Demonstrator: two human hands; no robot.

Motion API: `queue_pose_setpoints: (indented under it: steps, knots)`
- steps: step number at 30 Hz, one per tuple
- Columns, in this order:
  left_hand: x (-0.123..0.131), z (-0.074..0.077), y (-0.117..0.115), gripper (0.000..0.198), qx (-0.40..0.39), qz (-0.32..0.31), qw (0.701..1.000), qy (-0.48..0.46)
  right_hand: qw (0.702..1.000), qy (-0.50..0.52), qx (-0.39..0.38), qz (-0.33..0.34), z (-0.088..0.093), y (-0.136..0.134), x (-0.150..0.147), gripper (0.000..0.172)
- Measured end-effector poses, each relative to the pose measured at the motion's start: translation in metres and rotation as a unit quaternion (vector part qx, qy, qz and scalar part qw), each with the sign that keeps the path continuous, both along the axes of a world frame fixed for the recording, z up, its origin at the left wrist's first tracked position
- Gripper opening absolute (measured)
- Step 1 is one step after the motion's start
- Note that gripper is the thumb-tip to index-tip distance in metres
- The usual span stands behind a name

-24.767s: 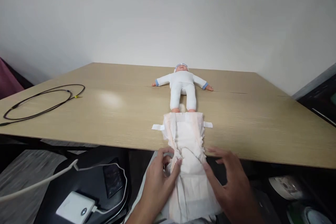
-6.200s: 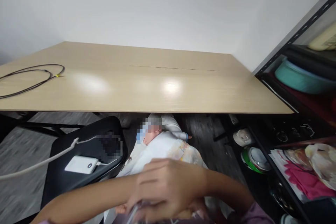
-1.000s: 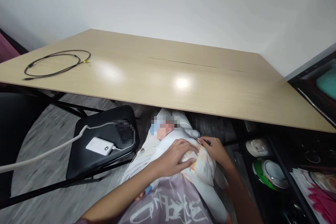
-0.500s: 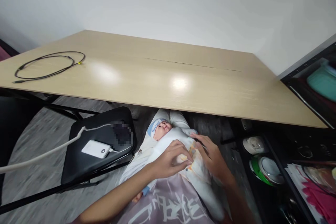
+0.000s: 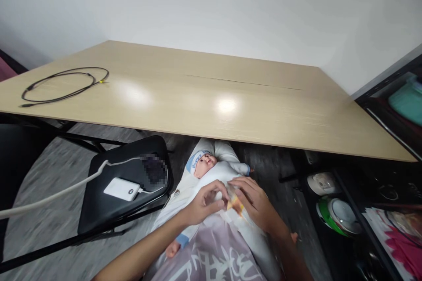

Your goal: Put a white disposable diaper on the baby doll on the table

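A baby doll (image 5: 211, 167) in a white suit and a blue-banded cap lies on my lap, below the near edge of the wooden table (image 5: 204, 96), head toward the table. A diaper (image 5: 234, 202) with a printed front sits round its waist. My left hand (image 5: 205, 202) rests on the doll's belly with its fingers curled and pinching at the diaper's front. My right hand (image 5: 253, 204) lies over the diaper from the right, fingers together and pressing on it. One doll hand (image 5: 171, 249) sticks out at the lower left.
A coiled black cable (image 5: 64, 85) lies on the table's left side. A black chair (image 5: 121, 189) to my left holds a white power bank (image 5: 121, 189) with a white cord. On the right, dark shelves (image 5: 372, 184) hold bowls and cloths.
Both hands have slid a little toward me on the doll's waist, and the left fingers have curled into a pinch. The doll's right arm now shows past my right hand.
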State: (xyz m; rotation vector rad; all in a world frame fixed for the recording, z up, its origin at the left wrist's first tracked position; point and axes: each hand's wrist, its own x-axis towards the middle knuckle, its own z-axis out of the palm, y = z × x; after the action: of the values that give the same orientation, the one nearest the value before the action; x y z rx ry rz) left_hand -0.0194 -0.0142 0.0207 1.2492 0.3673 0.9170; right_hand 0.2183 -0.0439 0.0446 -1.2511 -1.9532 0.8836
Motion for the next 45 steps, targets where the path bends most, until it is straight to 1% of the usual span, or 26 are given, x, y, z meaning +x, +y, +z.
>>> queue_pose_setpoints:
  steps: [2, 3, 4, 6, 8, 9, 12, 14, 17, 21, 24, 27, 29, 32, 34, 38, 39, 42, 45]
  knots:
    - [0.004, 0.003, 0.000, 0.035, -0.004, 0.007, 1.000, 0.026, 1.000, -0.003, 0.001, 0.000, -0.001, 0.000, 0.000, 0.033]
    - [0.006, 0.006, 0.000, 0.033, 0.014, 0.014, 0.998, 0.052, 1.000, -0.003, 0.001, 0.000, -0.002, 0.000, 0.000, 0.032]
    - [0.007, 0.009, -0.001, 0.028, 0.044, 0.027, 0.995, 0.086, 1.000, -0.001, 0.001, 0.000, -0.003, 0.000, 0.000, 0.032]
    - [0.010, 0.015, -0.004, 0.019, 0.126, 0.059, 0.977, 0.162, 1.000, 0.007, 0.002, -0.002, -0.005, 0.000, -0.001, 0.030]
    - [0.011, 0.020, -0.006, 0.021, 0.189, 0.077, 0.956, 0.212, 1.000, 0.016, -0.003, -0.008, -0.008, 0.000, -0.002, 0.028]
    - [0.011, 0.022, -0.007, 0.024, 0.205, 0.080, 0.950, 0.223, 1.000, 0.020, -0.005, -0.012, -0.009, 0.000, -0.002, 0.028]
    - [0.012, 0.024, -0.007, 0.027, 0.212, 0.080, 0.944, 0.241, 0.999, 0.030, -0.010, -0.021, -0.011, 0.000, -0.003, 0.028]
    - [0.012, 0.022, -0.007, 0.023, 0.208, 0.075, 0.945, 0.243, 0.999, 0.036, -0.008, -0.027, -0.012, 0.000, -0.003, 0.027]
    - [0.010, 0.019, -0.005, 0.017, 0.184, 0.070, 0.956, 0.216, 0.999, 0.042, -0.007, -0.033, -0.013, -0.001, -0.004, 0.026]
    - [0.005, 0.017, -0.004, 0.021, 0.152, 0.055, 0.970, 0.180, 0.999, 0.031, 0.000, -0.020, -0.012, -0.001, -0.003, 0.025]
    - [0.003, 0.018, -0.003, 0.020, 0.137, 0.050, 0.967, 0.208, 1.000, 0.005, 0.000, -0.002, -0.010, -0.002, -0.002, 0.033]
    - [0.004, 0.019, -0.003, 0.023, 0.156, 0.053, 0.957, 0.240, 1.000, -0.027, -0.002, 0.015, -0.007, -0.002, -0.002, 0.044]
    - [0.005, 0.018, -0.003, 0.024, 0.167, 0.056, 0.954, 0.243, 0.998, -0.054, -0.003, 0.032, -0.004, -0.003, -0.002, 0.057]
    - [0.006, 0.017, -0.003, 0.027, 0.164, 0.059, 0.955, 0.241, 0.996, -0.080, -0.009, 0.048, -0.001, -0.003, -0.003, 0.077]
    - [0.006, 0.016, -0.003, 0.031, 0.160, 0.069, 0.955, 0.240, 0.995, -0.083, -0.013, 0.046, -0.001, -0.004, -0.004, 0.078]
    - [0.007, 0.017, -0.002, 0.044, 0.164, 0.091, 0.951, 0.246, 0.996, -0.078, -0.019, 0.039, -0.001, -0.004, -0.004, 0.072]
    - [0.007, 0.017, -0.001, 0.048, 0.173, 0.091, 0.950, 0.244, 0.996, -0.078, -0.021, 0.037, -0.001, -0.004, -0.005, 0.073]
    - [0.007, 0.015, 0.001, 0.060, 0.204, 0.079, 0.949, 0.226, 0.996, -0.086, -0.027, 0.029, 0.000, -0.005, -0.008, 0.088]
    - [0.008, 0.013, 0.001, 0.067, 0.224, 0.061, 0.949, 0.212, 0.994, -0.104, -0.016, 0.020, 0.003, -0.008, -0.016, 0.095]
